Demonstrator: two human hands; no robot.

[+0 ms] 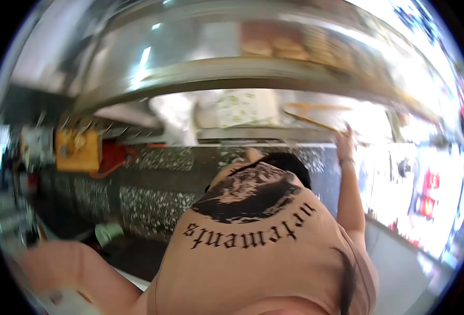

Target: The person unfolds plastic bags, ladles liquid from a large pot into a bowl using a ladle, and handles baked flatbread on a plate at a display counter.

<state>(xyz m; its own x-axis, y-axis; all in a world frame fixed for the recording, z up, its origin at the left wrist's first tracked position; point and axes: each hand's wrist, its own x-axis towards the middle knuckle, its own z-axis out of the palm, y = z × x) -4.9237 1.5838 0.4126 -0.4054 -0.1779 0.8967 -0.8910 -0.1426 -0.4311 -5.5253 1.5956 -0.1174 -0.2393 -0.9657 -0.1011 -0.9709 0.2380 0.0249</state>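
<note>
My right hand (346, 146) reaches out to the counter at the right. Its fingers meet the end of one arm of a pair of yellowish tongs (311, 118), which are spread in a V; blur softens the grip. My left arm (79, 265) is bent at the lower left and smeared by motion, so the fingers of that hand cannot be made out. A pale, blurred thing (71, 303) shows just below this arm. Near the tongs on the counter is a white packet with green print (244, 108), with a white plastic bag (177, 115) left of it.
A glass display case (200, 39) with a metal frame stands above the counter, with round breads or pastries (287, 47) inside. Yellow (78, 149) and red bags (115, 156) hang from hooks at the left. Below is a speckled dark floor (153, 207). Brightly lit goods (429, 189) appear at the right.
</note>
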